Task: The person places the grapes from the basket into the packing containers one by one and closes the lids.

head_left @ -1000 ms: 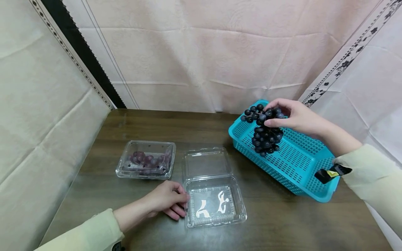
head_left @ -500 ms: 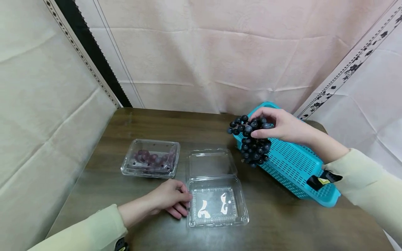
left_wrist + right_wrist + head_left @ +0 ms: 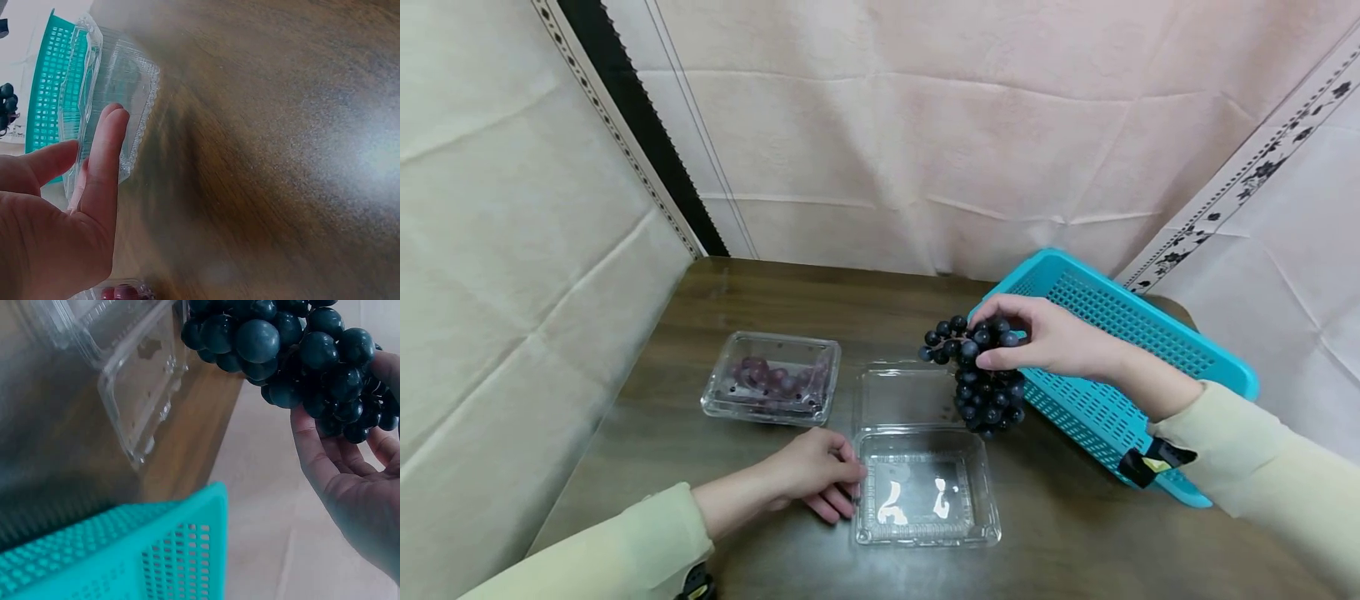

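My right hand (image 3: 1048, 337) holds a bunch of dark grapes (image 3: 988, 392) by its upper part, thumb on the near side. The bunch hangs in the air between the turquoise basket (image 3: 1150, 333) and the open clear plastic clamshell box (image 3: 925, 533), partly covering the box's lid in the head view. Grapes and curled fingers also fill the upper right of the right wrist view. With thumb and fingers, my left hand (image 3: 816, 475) pinches the left rim of the clamshell, whose tray holds nothing. In the left wrist view the other fingers lie along its outer wall.
A closed clear box (image 3: 771, 379) with reddish grapes stands left of the open one on the wooden table (image 3: 820, 292). The perforated basket sits at the right, under my right forearm. White cloth (image 3: 887, 150) hangs behind and at both sides.
My right hand has carried the dark grapes from over the basket leftward and nearer, up to the clamshell's lid. The left hand stays at the rim. The view has shifted slightly.
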`<state>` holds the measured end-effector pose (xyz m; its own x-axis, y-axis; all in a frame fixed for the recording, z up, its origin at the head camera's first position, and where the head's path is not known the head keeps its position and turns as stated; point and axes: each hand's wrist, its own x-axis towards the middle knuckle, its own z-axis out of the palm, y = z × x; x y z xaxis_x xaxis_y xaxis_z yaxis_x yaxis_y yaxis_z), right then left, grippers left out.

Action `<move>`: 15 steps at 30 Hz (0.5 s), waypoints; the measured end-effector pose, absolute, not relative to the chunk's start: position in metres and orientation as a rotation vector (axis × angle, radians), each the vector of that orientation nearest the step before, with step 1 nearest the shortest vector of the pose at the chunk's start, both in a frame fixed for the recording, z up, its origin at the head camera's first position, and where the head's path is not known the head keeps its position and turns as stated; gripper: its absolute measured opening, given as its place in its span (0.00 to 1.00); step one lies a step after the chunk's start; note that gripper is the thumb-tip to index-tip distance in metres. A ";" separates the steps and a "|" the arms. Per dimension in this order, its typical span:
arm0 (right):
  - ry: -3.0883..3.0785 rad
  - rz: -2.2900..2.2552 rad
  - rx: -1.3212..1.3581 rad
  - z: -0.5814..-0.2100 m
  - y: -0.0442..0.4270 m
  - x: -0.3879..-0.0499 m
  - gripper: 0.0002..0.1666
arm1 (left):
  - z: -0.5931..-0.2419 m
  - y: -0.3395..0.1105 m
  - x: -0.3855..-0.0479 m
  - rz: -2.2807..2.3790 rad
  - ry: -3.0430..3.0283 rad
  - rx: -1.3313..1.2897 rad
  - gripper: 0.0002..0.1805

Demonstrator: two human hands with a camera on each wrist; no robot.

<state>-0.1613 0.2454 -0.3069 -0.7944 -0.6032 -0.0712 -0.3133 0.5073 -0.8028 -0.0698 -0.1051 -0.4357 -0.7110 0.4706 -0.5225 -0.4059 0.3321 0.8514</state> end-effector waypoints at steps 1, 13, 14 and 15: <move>2.397 -1.189 -0.758 -0.309 0.243 -0.160 0.22 | -0.436 -0.105 -0.070 1.473 1.846 0.055 0.07; 2.337 -1.213 -0.782 -0.330 0.223 -0.153 0.22 | -0.431 -0.105 -0.068 1.472 1.855 0.034 0.07; 2.336 -1.207 -0.792 -0.332 0.221 -0.152 0.21 | -0.431 -0.105 -0.068 1.471 1.856 0.033 0.07; 2.340 -1.199 -0.810 -0.334 0.220 -0.151 0.21 | -0.431 -0.105 -0.068 1.469 1.856 0.032 0.07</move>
<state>-0.1514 0.2198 -0.3339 -0.7580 -0.6477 -0.0768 -0.3159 0.4676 -0.8255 -0.0685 -0.1055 -0.4305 -0.7148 0.4521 -0.5336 -0.4154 0.3393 0.8440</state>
